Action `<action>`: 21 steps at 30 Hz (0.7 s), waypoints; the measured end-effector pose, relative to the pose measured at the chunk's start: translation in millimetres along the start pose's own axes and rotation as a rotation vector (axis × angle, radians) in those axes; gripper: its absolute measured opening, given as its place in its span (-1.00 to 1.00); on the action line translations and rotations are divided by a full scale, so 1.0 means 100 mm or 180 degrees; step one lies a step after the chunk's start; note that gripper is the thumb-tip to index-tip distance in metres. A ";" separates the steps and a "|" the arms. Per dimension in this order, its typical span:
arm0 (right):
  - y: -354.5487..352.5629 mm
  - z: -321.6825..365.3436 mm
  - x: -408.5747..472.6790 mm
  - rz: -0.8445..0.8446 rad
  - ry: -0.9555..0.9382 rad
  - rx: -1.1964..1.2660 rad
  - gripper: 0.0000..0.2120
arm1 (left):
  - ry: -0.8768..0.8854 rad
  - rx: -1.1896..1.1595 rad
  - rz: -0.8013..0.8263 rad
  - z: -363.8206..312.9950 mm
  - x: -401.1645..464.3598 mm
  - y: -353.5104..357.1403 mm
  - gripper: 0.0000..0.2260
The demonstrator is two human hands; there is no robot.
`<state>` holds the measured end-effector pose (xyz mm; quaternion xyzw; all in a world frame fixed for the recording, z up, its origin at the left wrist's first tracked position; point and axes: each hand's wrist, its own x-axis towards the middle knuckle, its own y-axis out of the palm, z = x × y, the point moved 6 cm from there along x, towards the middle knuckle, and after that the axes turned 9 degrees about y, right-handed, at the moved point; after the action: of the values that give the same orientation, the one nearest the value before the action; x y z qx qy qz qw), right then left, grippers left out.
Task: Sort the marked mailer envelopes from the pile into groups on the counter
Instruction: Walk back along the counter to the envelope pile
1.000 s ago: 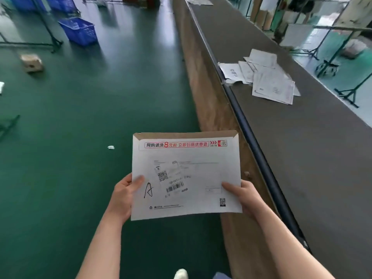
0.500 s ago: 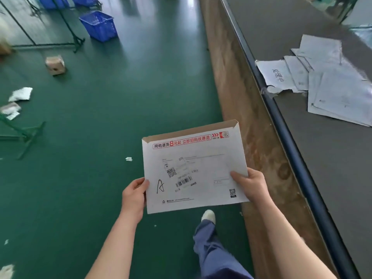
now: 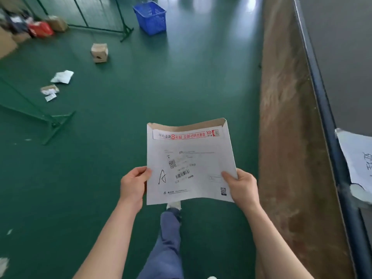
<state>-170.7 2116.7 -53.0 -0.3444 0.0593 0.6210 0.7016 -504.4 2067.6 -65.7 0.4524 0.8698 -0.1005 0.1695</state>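
I hold one white mailer envelope (image 3: 193, 156) in front of me over the green floor. It has a red printed banner near its top, barcode labels and a handwritten letter A at its lower left. My left hand (image 3: 133, 186) pinches its left edge, thumb on the front. My right hand (image 3: 241, 187) pinches the lower right edge the same way. The envelope bows slightly between them. At the far right edge a white sheet with handwriting (image 3: 357, 158) lies on the grey counter (image 3: 342, 37), hanging over its blue rail.
The counter's brown side panel (image 3: 285, 117) runs along my right. On the floor stand a blue basket (image 3: 151, 17), a small cardboard box (image 3: 99, 52), paper scraps (image 3: 62, 77) and green rack legs (image 3: 50, 119). My leg and shoe (image 3: 171, 218) are below the envelope.
I have walked forward along the counter; the envelope pile slid right and mostly out of view. Both hands keep the same grip on the envelope, which now bows more.
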 end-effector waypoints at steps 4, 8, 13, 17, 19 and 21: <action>0.48 0.60 0.97 -0.0006 0.0111 -0.0164 -0.80 | 0.0084 -0.0092 0.0334 -0.39 0.98 0.51 -0.94; 0.56 1.18 1.84 -0.0135 0.0714 -0.0056 -0.79 | 0.0326 0.0120 0.1205 -1.29 1.80 1.25 -0.94; 0.25 2.02 2.92 -0.0559 0.0916 0.0216 -0.80 | 0.0651 0.0055 0.1749 -2.47 2.76 2.36 -0.84; 0.03 2.34 3.87 -0.0818 0.1075 0.0608 -0.72 | 0.0664 -0.0031 0.1994 -2.82 3.43 3.29 -0.93; -0.03 2.39 4.43 -0.0733 0.1286 0.0998 -0.68 | 0.0589 -0.0069 0.2193 -2.89 3.74 3.81 -0.95; -0.08 2.52 5.06 -0.0385 0.1563 0.1654 -0.62 | 0.0490 -0.0126 0.2434 -3.00 4.13 4.44 -0.91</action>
<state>-137.9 2677.6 -117.8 -0.2963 0.3614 0.4414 0.7660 -420.8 2730.1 41.8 0.7468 0.6503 0.0211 0.1376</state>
